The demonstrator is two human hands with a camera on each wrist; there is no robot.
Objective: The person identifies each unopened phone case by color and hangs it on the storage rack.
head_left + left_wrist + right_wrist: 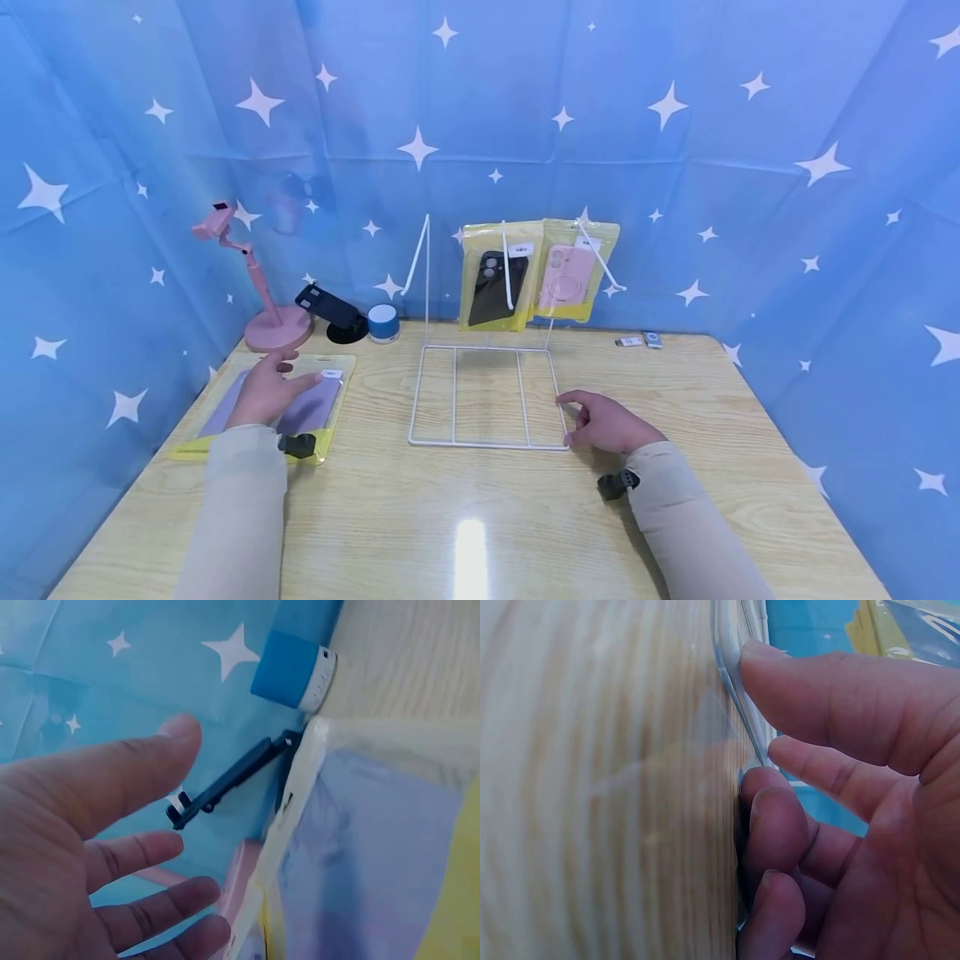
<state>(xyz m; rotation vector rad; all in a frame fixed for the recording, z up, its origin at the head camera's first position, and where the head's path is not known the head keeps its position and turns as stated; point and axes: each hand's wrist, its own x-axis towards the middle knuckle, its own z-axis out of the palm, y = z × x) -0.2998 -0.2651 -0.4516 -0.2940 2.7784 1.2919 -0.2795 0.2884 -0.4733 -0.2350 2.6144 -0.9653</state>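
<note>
My left hand (266, 392) hovers over a clear and yellow packet (339, 400) holding a flat purple item (311, 408), at the left of the table. In the left wrist view its fingers (169, 904) are loosely spread, with nothing between them and the thumb. My right hand (607, 423) holds the right side of the base of a white wire display rack (487, 443). In the right wrist view, thumb and index finger meet the wire while the other fingers curl against the tabletop. On the rack's prongs hang packets with a black phone case (489, 292) and a pink phone case (564, 277).
Behind the left packet stand a pink stand (277, 330), a black phone stand (333, 308) and a small blue speaker (383, 322). A USB stick (628, 342) and a small blue-and-white device (652, 340) lie back right. Blue starry curtains border the wooden table (405, 517).
</note>
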